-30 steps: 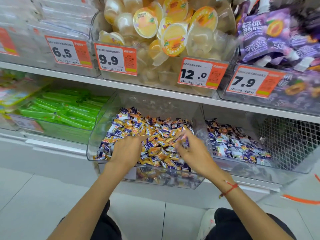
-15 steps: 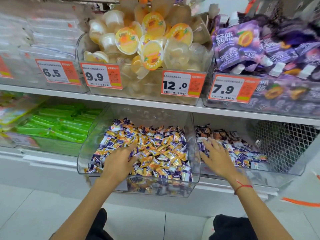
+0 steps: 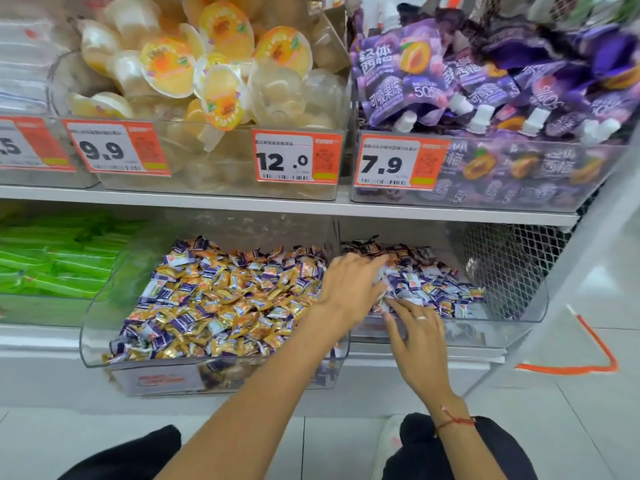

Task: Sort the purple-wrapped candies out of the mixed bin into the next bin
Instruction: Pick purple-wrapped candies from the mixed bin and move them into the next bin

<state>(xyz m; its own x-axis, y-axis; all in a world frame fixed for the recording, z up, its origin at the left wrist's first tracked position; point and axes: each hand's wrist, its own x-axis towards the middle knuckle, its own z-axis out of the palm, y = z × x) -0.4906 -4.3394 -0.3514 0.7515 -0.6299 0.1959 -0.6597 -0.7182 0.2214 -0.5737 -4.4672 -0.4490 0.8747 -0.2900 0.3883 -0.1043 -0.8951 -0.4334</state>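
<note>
Both my hands reaching over the next bin (image 3: 512, 323), left hand (image 3: 349, 285) spread, right hand (image 3: 419, 344) flat, fingers straight on the candies (image 3: 433, 289), mixed bin (image 3: 214, 375) just beside.

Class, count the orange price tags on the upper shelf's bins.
4: a cut-off tag at the left edge, the 9.9 tag, the 12.0 tag, the 7.9 tag. More may lie outside the frame.

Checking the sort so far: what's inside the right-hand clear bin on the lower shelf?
The right bin holds a heap of mostly purple-wrapped candies. The left hand and right hand cover its near-left part, so the candies under them are hidden.
</note>
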